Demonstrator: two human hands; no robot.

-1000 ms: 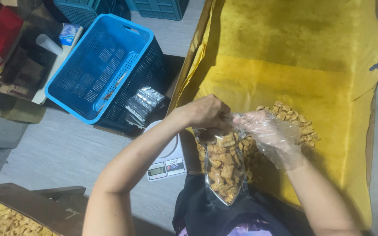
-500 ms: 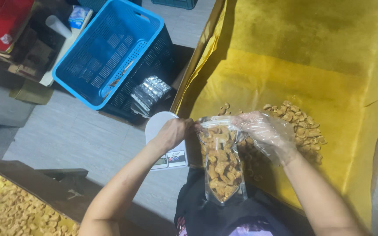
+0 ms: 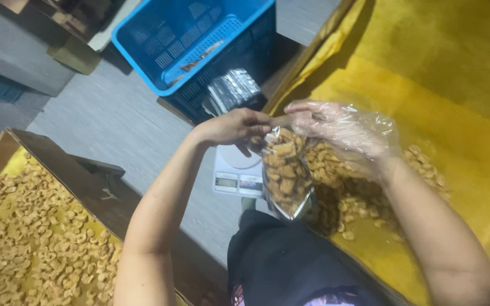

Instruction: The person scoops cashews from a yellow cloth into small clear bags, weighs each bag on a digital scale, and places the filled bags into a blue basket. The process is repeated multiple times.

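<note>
Yellow sheet point(image 3: 438, 73) held loose snacks point(image 3: 364, 198); pouch point(image 3: 286, 173) looked full, left hand point(image 3: 231, 126) and gloved right hand point(image 3: 336, 131) pinched its unsealed top.

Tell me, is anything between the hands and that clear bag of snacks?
Nothing visible. The left hand pinches the top of the clear bag directly, and the right hand grips it too, with only its thin plastic glove between skin and bag.
</note>
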